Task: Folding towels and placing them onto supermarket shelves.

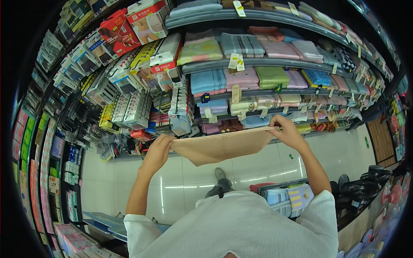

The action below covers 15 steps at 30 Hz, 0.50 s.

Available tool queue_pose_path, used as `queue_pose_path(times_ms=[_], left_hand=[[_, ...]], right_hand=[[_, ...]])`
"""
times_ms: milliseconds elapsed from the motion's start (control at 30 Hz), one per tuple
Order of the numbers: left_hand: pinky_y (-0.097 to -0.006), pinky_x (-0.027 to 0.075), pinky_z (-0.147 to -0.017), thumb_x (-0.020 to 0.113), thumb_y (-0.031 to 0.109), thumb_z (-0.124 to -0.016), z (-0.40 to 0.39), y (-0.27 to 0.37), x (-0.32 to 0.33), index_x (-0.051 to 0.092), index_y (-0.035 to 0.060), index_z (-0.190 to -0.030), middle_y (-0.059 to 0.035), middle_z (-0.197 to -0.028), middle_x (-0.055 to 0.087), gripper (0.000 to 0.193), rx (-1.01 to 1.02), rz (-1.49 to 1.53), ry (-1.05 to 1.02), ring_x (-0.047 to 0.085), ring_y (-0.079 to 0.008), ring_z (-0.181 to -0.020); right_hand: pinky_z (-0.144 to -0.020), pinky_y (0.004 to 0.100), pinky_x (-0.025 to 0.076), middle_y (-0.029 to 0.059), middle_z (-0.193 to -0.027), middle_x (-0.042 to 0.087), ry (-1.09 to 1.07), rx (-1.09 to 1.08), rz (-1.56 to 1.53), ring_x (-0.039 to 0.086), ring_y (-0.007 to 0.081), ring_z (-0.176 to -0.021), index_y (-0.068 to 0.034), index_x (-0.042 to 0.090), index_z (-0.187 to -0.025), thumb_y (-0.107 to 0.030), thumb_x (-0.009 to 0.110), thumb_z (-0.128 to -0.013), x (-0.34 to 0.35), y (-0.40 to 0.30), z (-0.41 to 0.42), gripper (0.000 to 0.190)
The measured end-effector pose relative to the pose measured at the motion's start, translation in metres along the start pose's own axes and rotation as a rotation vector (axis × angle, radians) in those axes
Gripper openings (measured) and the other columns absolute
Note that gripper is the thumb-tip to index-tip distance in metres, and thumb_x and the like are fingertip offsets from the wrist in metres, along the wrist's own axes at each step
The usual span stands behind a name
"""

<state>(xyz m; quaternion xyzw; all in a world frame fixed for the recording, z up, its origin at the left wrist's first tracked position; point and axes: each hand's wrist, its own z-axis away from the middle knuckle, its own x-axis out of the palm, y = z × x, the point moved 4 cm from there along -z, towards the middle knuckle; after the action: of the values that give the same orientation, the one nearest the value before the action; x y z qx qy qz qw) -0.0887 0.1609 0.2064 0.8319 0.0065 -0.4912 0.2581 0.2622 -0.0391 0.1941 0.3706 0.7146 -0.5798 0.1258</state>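
Between my hands hangs a beige towel, doubled over, its top edge stretched nearly level. My left hand grips its left upper corner, and my right hand pinches the right upper corner between thumb and fingers. The cloth hangs apart from the shelves, above the tiled floor. Just beyond it stand shelves of folded towels, among them a blue towel, a pink towel and a green towel.
Boxed underwear fills the racks at the left. A bin of folded towels stands by my right side, with black fans further right. Paper price tags hang off the shelf edges. Pale floor tiles lie below.
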Motion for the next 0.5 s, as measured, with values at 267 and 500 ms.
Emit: queue_pose_path(times_ms=[267,500], left_hand=[[-0.0293,0.045,-0.073,0.042,0.012,-0.095,0.013,-0.029,0.014,0.054,-0.0018,-0.110,-0.0102,-0.095,0.059,0.024,-0.225,0.418,-0.085,0.056,-0.0186,-0.082],[-0.0329,0.048,-0.086,0.045,0.015,-0.093,0.051,-0.032,0.057,0.051,-0.0019,-0.119,-0.0099,-0.107,0.061,0.032,-0.474,1.683,-0.319,0.058,-0.0191,-0.103]], right_hand=[[-0.065,0.0245,0.041,0.0045,-0.078,0.055,0.069,-0.017,0.035,0.051,0.0128,-0.072,0.000,0.059,-0.091,-0.016,0.059,-0.086,-0.027,-0.037,-0.003,0.016],[-0.064,0.0202,0.039,-0.0030,-0.079,0.052,-0.204,0.282,-0.685,0.048,0.0036,-0.074,-0.005,0.057,-0.089,-0.019,0.061,-0.085,-0.027,-0.018,0.008,0.015]])
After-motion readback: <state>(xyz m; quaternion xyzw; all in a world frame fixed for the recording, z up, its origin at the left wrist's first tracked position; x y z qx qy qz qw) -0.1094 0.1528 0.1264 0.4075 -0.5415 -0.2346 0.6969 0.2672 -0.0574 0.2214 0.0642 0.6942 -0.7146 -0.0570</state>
